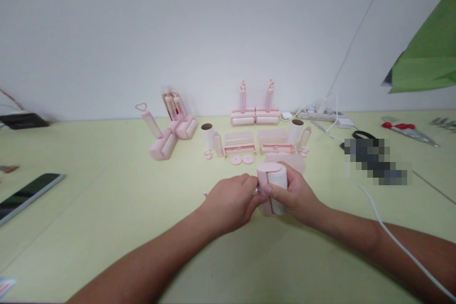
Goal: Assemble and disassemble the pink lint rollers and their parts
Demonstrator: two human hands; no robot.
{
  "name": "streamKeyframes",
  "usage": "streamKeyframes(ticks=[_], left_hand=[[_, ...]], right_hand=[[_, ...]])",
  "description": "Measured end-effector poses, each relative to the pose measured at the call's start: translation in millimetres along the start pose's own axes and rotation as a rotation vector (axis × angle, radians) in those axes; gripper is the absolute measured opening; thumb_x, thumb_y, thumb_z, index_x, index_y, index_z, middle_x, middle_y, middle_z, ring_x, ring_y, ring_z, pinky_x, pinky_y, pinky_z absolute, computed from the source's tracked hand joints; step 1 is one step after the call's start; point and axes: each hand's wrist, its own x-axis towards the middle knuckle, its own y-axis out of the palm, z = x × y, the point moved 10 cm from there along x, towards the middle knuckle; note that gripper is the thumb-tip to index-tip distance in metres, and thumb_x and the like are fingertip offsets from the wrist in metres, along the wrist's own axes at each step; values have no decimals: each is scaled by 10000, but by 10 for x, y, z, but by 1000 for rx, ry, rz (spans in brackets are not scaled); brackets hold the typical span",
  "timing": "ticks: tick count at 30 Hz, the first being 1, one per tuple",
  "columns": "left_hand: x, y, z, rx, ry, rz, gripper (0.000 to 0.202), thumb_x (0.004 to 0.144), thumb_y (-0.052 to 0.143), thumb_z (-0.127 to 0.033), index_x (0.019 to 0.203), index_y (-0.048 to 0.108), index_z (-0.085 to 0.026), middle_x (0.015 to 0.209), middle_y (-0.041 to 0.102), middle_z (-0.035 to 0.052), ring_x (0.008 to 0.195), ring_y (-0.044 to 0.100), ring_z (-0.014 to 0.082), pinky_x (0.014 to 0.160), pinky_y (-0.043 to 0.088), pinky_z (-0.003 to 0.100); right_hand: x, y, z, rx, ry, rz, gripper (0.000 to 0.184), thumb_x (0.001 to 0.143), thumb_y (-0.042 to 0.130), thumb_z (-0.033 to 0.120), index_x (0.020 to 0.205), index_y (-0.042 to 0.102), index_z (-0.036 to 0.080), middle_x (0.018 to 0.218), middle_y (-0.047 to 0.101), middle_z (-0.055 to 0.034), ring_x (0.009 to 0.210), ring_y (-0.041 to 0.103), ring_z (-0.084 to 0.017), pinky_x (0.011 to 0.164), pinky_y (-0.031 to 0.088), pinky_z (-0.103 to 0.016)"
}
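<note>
Above the near middle of the table, my right hand (pixel 297 194) is wrapped around the head of a pink lint roller (pixel 264 178), stood on end with its white roll facing right. Close against the pink casing's left side, my left hand (pixel 235 199) has its fingers closed round what looks like the lint roller's handle; a small pink tip pokes out behind that hand. Most of the handle is hidden by the fingers. Just beyond lie loose parts: pink frames (pixel 240 150), clear covers (pixel 238 138), round end discs (pixel 242 159) and white paper rolls (pixel 207 137).
Whole pink lint rollers stand at the back middle (pixel 255 117) and back left (pixel 164 145). To the right are red-handled scissors (pixel 402 127), a power strip (pixel 317 114) and a white cable (pixel 377 218). A phone-like device (pixel 30 192) lies left. Green cloth (pixel 427 47) hangs upper right.
</note>
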Motion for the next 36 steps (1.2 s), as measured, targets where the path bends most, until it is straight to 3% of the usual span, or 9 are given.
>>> streamKeyframes(ticks=[8,13,17,19,23,27,31,36], left_hand=[[-54,2,57,-44,-82,15,358,968,418,-536,972,571,-213,901,653,41,778,633,205,663,449,301],[5,-4,84,-102,-45,41,361,961,443,-526,982,572,-189,951,654,62,805,623,207,668,447,299],[3,32,106,-237,-13,102,335,963,454,-492,1002,573,-181,944,651,65,797,611,191,687,455,292],[-14,-24,145,-311,-22,62,339,943,488,-500,1038,565,-184,949,646,62,802,602,191,699,462,300],[-73,-394,90,-439,102,-197,371,891,573,-399,1186,495,-187,1103,598,92,942,564,202,820,476,343],[-144,-658,-171,-428,273,-359,222,891,543,-327,1047,539,-169,976,573,85,901,530,200,803,465,351],[-120,-645,-351,-214,218,-413,195,905,499,-335,786,525,-184,810,546,60,745,490,181,644,417,320],[-53,-549,-433,-40,189,-318,201,896,435,-289,732,498,-191,763,543,60,675,453,183,593,379,327]], right_hand=[[-11,28,-3,60,-3,-13,352,784,722,389,1007,566,166,846,618,-11,740,550,-158,663,457,-279],[-37,12,120,-42,-69,-18,347,780,738,372,1004,554,182,857,628,-19,753,572,-168,674,466,-288],[-62,76,151,-98,-99,56,311,809,715,387,976,532,198,834,616,-17,728,563,-166,649,455,-287],[-67,98,173,-152,-120,85,315,808,722,389,985,543,201,840,613,-17,730,560,-168,649,451,-288],[-74,107,268,-274,-197,86,281,809,721,348,999,571,206,855,607,-17,747,558,-174,667,448,-297],[-122,206,331,-348,-291,112,279,785,728,291,1008,579,214,895,615,-30,783,564,-189,691,448,-314],[-214,371,375,-336,-398,177,191,806,683,307,947,585,224,907,605,-43,809,561,-203,713,464,-337],[-252,451,383,-292,-408,207,202,795,677,270,950,555,227,890,585,-34,826,569,-206,730,487,-347]])
